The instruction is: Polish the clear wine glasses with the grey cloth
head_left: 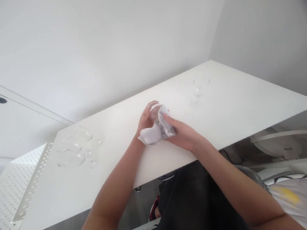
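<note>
In front of me, my left hand (144,120) is closed around a clear drinking glass (155,111), whose round rim shows above its fingers. My right hand (181,131) grips a white cloth (152,133) and presses it against the glass. Part of the cloth hangs over toward my left wrist. Cloth and fingers hide the lower part of the glass. To the right, apart from my hands, a clear stemmed glass (197,89) is on the white table (239,111).
Several more clear stemmed glasses (71,160) are grouped on the table's left part. A white perforated metal rack (19,180) borders the left edge. Behind the table rises a white wall (104,44). A white round object (277,145) is below the right side.
</note>
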`<state>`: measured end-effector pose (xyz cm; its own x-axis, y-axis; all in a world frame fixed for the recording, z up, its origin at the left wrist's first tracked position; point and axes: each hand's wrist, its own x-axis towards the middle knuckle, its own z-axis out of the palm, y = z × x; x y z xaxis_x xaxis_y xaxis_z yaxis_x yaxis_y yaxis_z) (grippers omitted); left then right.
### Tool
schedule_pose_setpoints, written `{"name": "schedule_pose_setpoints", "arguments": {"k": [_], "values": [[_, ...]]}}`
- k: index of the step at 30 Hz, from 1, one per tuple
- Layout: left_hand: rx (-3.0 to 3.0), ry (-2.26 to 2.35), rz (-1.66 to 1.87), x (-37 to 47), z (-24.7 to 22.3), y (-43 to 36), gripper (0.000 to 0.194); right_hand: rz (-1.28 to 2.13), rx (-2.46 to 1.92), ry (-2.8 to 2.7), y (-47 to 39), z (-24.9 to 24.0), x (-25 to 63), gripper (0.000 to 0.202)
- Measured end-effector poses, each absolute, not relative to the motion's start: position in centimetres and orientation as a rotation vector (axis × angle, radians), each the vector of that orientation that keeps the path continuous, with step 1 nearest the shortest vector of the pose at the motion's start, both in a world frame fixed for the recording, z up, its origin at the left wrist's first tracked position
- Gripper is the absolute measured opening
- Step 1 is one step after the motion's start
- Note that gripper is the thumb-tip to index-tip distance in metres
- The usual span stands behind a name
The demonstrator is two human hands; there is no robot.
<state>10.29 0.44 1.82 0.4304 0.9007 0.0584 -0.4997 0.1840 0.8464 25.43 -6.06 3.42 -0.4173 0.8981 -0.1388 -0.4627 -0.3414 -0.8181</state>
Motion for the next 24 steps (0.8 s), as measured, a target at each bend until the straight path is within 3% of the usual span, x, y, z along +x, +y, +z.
{"name": "schedule_pose_setpoints", "arguments": {"k": [3,8,13,19,21,24], "values": [[0.897,0.533,1.15,10.4,1.5,1.0,0.047,1.819,-0.747,-0.837,-5.8,3.2,25.4,0.059],[0.922,0.461,1.145,10.7,1.5,1.0,0.045,1.754,-0.754,-0.771,-5.5,2.0,25.2,0.029],[0.978,0.446,1.116,10.8,1.7,0.2,0.054,1.737,-0.781,-0.941,-6.5,2.1,24.3,0.046],[0.942,0.407,1.081,10.5,1.4,0.6,0.058,1.994,-0.701,-0.951,-6.9,2.7,24.7,0.037],[0.925,0.431,1.098,10.5,1.4,0.9,0.056,1.848,-0.831,-1.052,-6.7,2.5,25.0,0.035],[0.949,0.467,1.081,10.5,1.2,1.1,0.057,1.289,-1.29,-1.357,-6.2,1.7,25.1,0.026]]}}
